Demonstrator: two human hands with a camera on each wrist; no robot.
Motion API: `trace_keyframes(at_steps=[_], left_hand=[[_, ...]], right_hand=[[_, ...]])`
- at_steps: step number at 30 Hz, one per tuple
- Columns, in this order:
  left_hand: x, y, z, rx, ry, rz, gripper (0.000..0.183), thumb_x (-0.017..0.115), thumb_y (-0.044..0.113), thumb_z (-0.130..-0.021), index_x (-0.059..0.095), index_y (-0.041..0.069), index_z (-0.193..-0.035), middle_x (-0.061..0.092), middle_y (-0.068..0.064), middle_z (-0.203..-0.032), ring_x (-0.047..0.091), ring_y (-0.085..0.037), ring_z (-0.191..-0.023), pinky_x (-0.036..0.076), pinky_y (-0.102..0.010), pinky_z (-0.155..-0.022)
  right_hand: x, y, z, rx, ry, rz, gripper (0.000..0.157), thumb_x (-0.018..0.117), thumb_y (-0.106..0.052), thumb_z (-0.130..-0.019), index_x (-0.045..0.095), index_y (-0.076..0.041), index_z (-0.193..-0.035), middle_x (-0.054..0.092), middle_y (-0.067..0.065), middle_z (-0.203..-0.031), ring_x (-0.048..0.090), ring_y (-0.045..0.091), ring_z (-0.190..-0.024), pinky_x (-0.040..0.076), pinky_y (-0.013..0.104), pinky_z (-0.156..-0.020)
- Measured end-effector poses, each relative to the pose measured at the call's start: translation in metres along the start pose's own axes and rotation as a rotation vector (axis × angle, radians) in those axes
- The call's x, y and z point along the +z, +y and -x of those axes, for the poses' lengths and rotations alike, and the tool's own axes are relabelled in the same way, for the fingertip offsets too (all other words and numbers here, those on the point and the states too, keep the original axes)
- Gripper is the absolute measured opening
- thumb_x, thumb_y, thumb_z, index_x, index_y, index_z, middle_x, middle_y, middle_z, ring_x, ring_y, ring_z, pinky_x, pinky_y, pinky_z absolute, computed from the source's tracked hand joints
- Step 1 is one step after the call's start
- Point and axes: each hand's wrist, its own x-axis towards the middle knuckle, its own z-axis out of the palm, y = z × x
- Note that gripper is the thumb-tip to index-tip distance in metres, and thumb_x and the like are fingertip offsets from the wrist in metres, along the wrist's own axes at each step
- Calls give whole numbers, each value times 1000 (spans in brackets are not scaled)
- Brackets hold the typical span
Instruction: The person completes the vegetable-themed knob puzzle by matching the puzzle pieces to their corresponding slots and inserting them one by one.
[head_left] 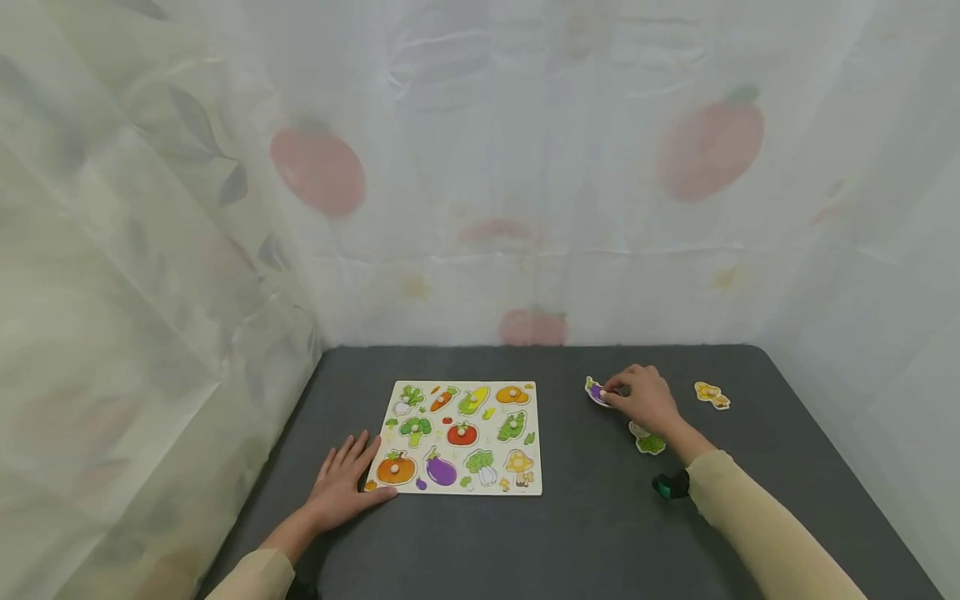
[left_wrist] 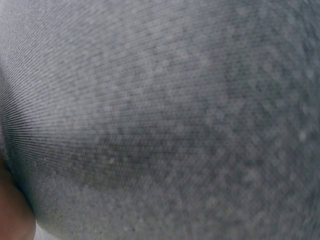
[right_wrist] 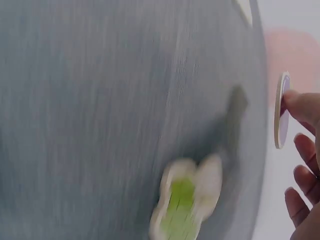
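A white vegetable puzzle board (head_left: 495, 483) lies on the dark table. My left hand (head_left: 339, 483) rests at its left edge with fingers spread, the thumb along the lower left corner. To the right of the board, my right hand (head_left: 643, 398) pinches the purple eggplant puzzle piece (head_left: 594, 389) between thumb and finger. In the right wrist view this eggplant piece (right_wrist: 282, 110) is held edge-on above the table, casting a shadow. A green and white leafy vegetable piece (head_left: 648, 442) lies beneath the right forearm. The left wrist view holds mostly blurred grey tabletop.
A yellow mushroom piece (head_left: 711, 395) lies on the table (head_left: 585, 533) at the right. Pictures on the board include a tomato (head_left: 462, 434) and a pumpkin (head_left: 396, 469). Pale printed curtains (head_left: 480, 292) hang behind the table and at both sides.
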Motion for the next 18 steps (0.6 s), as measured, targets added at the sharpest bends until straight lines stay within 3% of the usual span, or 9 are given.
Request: trace_keyframes(at_steps=[7,18], left_hand=[[-2,1,1,9,12,3,107,68,72,-85,26,13,-164,18,-19,-168,8,-44,-154,0,-66,-119],[-2,2,1,10,12,4,108,68,72,-85,26,12,-164,18,-19,-168,8,-45,-154,0,-65,-119]], right_hand=[[20,-58,-6,-86,14,9,10,79,-33,-92,80,-24,-93,62,1,-104,51,29,-103,42,54,-90],[65,-133,-4,-202,-39,-28,7,83,-36,-88,78,-31,-87,61,-8,-99,48,17,-95,40,41,-82]])
